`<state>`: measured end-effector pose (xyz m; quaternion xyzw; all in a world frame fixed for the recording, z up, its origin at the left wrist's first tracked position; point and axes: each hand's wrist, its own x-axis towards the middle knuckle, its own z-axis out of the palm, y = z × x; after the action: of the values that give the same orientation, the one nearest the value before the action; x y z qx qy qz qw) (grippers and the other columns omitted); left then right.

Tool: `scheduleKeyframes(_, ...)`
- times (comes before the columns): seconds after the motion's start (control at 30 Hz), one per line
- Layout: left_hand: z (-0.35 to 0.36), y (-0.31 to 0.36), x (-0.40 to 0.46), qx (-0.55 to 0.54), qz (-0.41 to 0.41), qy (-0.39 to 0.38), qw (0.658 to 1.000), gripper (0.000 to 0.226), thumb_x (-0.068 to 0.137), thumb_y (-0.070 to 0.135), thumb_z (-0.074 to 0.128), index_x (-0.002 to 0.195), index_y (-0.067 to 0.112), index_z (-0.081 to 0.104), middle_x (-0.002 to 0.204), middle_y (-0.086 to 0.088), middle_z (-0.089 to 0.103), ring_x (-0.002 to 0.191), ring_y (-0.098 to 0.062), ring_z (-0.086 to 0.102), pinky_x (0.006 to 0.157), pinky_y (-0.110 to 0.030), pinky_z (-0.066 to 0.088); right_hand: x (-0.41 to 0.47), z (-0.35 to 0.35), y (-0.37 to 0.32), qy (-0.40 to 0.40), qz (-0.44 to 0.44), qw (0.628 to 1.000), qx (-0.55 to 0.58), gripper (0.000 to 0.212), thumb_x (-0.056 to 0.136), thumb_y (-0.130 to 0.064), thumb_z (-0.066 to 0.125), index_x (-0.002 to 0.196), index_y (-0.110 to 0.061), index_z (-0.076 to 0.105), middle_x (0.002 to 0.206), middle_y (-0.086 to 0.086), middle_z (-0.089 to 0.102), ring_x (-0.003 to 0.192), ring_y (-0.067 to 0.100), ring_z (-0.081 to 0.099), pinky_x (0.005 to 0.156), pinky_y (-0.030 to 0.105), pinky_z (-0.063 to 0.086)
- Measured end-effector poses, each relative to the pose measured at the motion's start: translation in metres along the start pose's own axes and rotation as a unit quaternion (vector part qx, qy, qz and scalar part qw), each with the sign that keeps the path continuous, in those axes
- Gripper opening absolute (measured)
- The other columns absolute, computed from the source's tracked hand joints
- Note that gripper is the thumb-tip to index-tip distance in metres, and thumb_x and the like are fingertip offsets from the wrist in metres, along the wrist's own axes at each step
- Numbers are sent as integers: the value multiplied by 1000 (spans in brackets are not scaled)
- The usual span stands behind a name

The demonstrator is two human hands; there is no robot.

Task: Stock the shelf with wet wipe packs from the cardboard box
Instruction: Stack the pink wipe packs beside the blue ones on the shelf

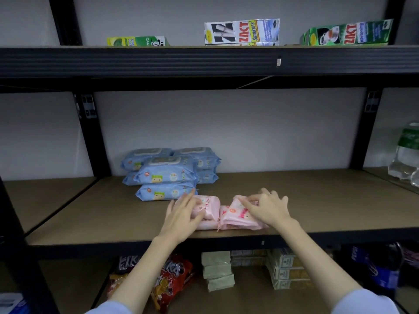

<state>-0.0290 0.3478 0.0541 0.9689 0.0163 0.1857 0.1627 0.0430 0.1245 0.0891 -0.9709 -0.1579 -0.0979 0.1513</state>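
Several pink wet wipe packs lie in two small stacks near the front edge of the middle shelf (317, 200). My left hand (181, 215) rests flat with straight fingers on the left pink stack (209, 206). My right hand (269, 207) lies over the right pink stack (235, 217), its thumb and fingertips pinching the top pack, which is tilted. Behind them on the left stand several blue wet wipe packs (166, 173) in stacks. The cardboard box is out of view.
Toothpaste boxes (241, 31) stand on the top shelf. A plastic water bottle pack (405, 155) sits at the far right of the middle shelf. Below are red snack bags (174, 279), grey-green packets (217, 270) and cream boxes (288, 273). Black uprights frame the bay.
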Motion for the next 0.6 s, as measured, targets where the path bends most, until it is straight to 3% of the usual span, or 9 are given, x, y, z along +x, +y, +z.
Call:
scheduleKeyframes(0.1,-2,8,9,23,8,-49,998,41,97,37,32,138,40,32,154,13,20,142,-10,15,112,-36,9,1,-8,3,-18,10,1000,-20,36,85,-61,43,112,-46,61,124,2,51,118,26,39,95,44,25)
scheduleKeyframes(0.2,0,14,14,88,-8,-44,995,42,95,42,31,137,47,32,147,12,30,133,-13,24,104,-38,18,1,-6,8,-6,13,999,-29,41,78,-60,55,110,-36,64,121,0,49,119,21,39,97,43,26)
scheduleKeyframes(0.33,3,22,17,119,-12,-38,992,41,92,42,34,133,48,38,137,5,35,123,-18,30,96,-39,22,2,8,9,13,4,994,107,33,80,-47,61,96,-19,55,115,0,53,104,19,51,91,38,38)
scheduleKeyframes(0.4,4,23,17,122,-13,-37,992,40,92,42,35,131,47,41,136,4,36,122,-19,30,97,-39,23,0,14,10,4,13,991,133,34,82,-47,57,104,-22,50,115,0,56,104,21,53,87,37,39)
scheduleKeyframes(0.5,4,22,13,121,-2,-33,992,39,92,42,36,130,48,42,144,7,30,126,-19,26,101,-40,20,-4,19,11,20,48,996,72,43,84,-55,48,122,-33,47,118,3,55,113,24,50,91,40,33)
scheduleKeyframes(0.6,2,17,7,109,17,-43,993,40,92,45,34,132,50,39,148,13,26,130,-16,23,104,-39,17,-6,25,8,53,107,991,55,51,85,-62,42,125,-32,48,119,8,54,111,26,52,92,40,34)
